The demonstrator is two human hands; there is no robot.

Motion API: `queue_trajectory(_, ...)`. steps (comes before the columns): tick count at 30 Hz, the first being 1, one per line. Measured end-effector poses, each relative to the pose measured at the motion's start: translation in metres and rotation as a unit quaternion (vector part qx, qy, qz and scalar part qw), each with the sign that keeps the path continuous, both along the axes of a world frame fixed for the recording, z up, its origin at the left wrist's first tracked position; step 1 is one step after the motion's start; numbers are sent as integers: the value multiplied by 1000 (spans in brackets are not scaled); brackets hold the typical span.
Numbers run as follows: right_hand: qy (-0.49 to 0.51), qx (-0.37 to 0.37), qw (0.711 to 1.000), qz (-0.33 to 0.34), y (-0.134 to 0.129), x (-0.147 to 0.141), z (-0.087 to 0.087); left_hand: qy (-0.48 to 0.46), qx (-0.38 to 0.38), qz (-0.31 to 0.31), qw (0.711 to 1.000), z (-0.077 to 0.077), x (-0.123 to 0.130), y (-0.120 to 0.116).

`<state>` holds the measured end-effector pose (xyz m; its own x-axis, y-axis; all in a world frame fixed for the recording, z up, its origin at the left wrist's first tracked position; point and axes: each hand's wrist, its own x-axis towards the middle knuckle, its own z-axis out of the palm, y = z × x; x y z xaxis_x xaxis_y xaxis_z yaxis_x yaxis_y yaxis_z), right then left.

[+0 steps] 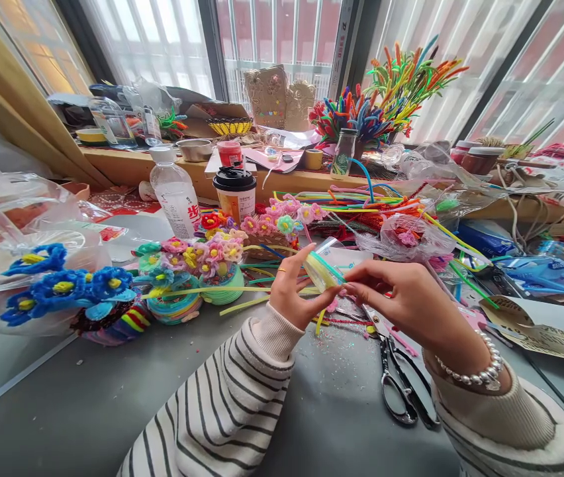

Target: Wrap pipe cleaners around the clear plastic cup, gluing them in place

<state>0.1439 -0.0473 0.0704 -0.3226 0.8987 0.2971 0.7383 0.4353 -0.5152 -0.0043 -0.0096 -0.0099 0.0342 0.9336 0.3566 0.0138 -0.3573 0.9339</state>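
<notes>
My left hand (pixel 288 298) grips a small clear plastic cup (pixel 316 273) tilted on its side, with yellow showing around its wall. A green pipe cleaner (pixel 328 266) lies along the cup's rim. My right hand (pixel 404 295) pinches at the rim's right end, where the green strand runs to the fingertips. What exactly sits between those fingers is partly hidden. Below my right hand lie black-handled scissors (pixel 401 391) on the grey table. Yellow pipe cleaners (pixel 245 301) stretch out to the left of my left hand.
Pots of pipe-cleaner flowers, blue (pixel 71 288), pink and green (pixel 220 255), stand at left. Behind them are a water bottle (pixel 175 199) and a lidded paper cup (pixel 235 192). Loose pipe cleaners (pixel 386 199) pile up at the back. A brown paper sheet (pixel 550 331) lies right.
</notes>
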Motion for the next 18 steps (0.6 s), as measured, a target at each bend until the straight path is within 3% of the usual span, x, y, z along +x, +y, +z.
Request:
queue_trajectory(7,-1,-5,1000,-5,0,2,2,-121,-105,-39,986,7,1,1)
queue_trajectory(12,-2,-5,1000,9,2,0,-2,-167,-151,-88,970,8,-3,5)
queue_trajectory(18,-8,11,1000,19,3,-2,-5,-198,-208,-93,953,5,-2,8)
